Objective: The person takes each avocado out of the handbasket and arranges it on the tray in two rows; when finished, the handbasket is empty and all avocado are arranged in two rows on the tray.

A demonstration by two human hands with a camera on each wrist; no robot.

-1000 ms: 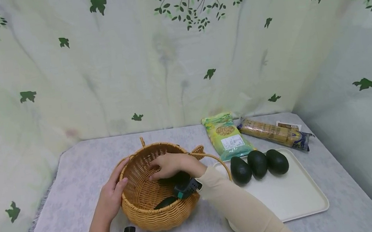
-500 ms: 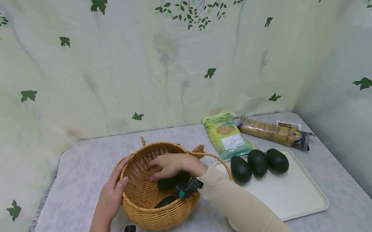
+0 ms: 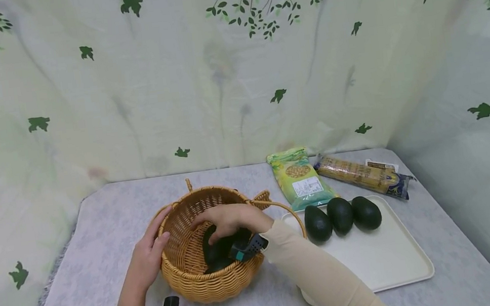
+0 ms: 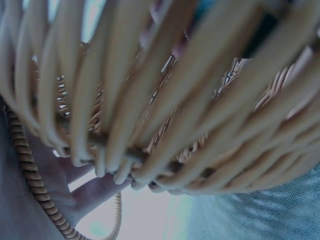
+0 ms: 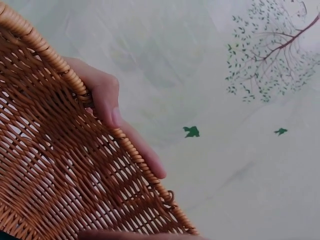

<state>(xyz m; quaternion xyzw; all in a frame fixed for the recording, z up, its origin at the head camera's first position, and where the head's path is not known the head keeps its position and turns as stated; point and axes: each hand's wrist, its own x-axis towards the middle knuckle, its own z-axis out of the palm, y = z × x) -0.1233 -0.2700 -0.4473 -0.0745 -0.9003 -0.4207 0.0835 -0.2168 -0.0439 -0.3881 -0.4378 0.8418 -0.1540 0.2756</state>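
Clasping basket [image 3: 211,286], tail [image 3: 262,199] toward worktop [image 3: 115,220] right edge, with left grip [image 3: 147,255]; got loose right grip [image 3: 227,219] by avocado [image 3: 211,255], can't tell its long axis.

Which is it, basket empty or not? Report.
Not empty: the head view shows at least one dark avocado inside the basket, partly hidden by the right hand.

Avocados [image 3: 213,255] in basket [image 3: 215,287], left of tray [image 3: 386,258]

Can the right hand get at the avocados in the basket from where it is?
Yes, most likely: the right hand is inside the basket, its thumb over the avocados, and the left hand holds the opposite side, out of the way.
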